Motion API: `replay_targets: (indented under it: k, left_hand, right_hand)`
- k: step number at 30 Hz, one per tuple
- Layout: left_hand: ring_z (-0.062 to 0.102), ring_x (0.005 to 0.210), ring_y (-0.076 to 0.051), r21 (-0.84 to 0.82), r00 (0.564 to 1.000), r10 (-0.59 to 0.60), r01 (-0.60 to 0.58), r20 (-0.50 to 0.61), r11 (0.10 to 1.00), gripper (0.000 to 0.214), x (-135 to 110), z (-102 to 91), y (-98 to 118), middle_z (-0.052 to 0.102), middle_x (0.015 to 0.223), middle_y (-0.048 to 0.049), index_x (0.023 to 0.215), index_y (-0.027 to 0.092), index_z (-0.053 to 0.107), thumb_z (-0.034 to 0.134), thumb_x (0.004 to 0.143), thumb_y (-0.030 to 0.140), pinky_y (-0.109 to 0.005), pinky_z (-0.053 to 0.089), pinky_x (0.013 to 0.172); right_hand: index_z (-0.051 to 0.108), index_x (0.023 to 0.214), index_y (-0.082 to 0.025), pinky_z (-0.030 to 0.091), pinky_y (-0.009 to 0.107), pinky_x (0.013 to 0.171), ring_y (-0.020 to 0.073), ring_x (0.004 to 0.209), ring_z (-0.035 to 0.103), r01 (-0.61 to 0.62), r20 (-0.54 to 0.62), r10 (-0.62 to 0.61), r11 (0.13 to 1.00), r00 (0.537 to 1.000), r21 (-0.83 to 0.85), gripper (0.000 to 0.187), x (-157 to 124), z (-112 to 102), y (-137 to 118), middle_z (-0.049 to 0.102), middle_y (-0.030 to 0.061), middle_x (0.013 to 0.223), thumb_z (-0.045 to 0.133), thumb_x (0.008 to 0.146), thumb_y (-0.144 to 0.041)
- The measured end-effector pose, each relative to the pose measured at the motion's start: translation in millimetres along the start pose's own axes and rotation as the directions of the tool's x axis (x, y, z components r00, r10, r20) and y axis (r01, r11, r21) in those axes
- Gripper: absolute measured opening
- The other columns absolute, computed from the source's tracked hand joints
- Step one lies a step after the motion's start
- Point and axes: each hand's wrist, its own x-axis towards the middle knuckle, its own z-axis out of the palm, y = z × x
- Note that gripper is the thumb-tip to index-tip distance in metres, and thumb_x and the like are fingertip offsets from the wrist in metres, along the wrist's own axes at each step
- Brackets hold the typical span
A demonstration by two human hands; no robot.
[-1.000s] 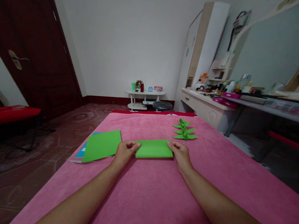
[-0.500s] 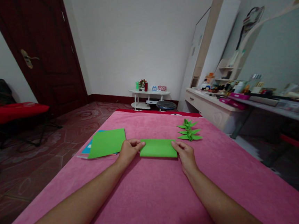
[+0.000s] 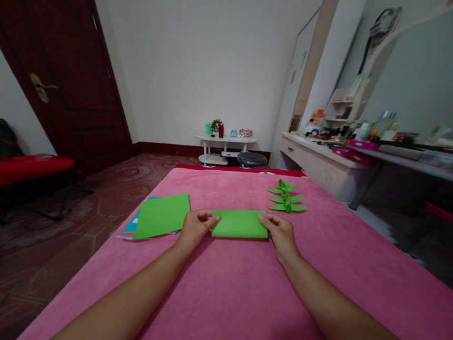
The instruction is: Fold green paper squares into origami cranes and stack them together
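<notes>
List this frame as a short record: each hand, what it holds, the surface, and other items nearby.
Left hand: grips the left end of the folded green paper rectangle
Right hand: grips its right end
Paper state: lies flat on the pink cloth-covered surface
Left of hands: stack of flat paper sheets, green on top, blue showing beneath
Right, farther back: spiky folded green paper figures, apart from both hands

Left hand (image 3: 194, 230) and right hand (image 3: 282, 234) outstretched, low, apart, fingertips apparently pinched (thumbs uppermost).
</notes>
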Motion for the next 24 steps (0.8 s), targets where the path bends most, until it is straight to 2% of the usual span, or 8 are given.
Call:
replay_targets:
  k: [6,24]
  left_hand:
    - [0.039,0.045,-0.007,0.003,1.0,-0.007,0.007,0.021,1.0,0.037,-2.3,0.1,2.8,0.048,0.048,0.0034,0.053,0.012,0.056,0.069,0.063,0.046,-0.02,0.027,0.046]
    - [0.04,0.045,-0.008,0.039,1.0,0.004,-0.004,-0.001,0.999,0.043,-2.6,-0.5,2.9,0.049,0.048,0.0022,0.053,0.012,0.057,0.067,0.064,0.052,-0.02,0.027,0.046]
  right_hand:
    - [0.067,0.065,-0.016,0.034,0.023,0.052,0.0123,0.054,0.047,-0.005,-0.007,0.005,1.0,1.0,0.006,0.024,-0.5,0.4,-2.1,0.057,-0.0028,0.058,0.071,0.065,-0.039]
    - [0.067,0.067,-0.015,0.038,0.025,0.053,0.0142,0.055,0.051,-0.024,-0.009,0.024,1.0,1.0,0.019,0.027,-0.7,0.7,-2.3,0.061,-0.0012,0.06,0.072,0.064,-0.041]
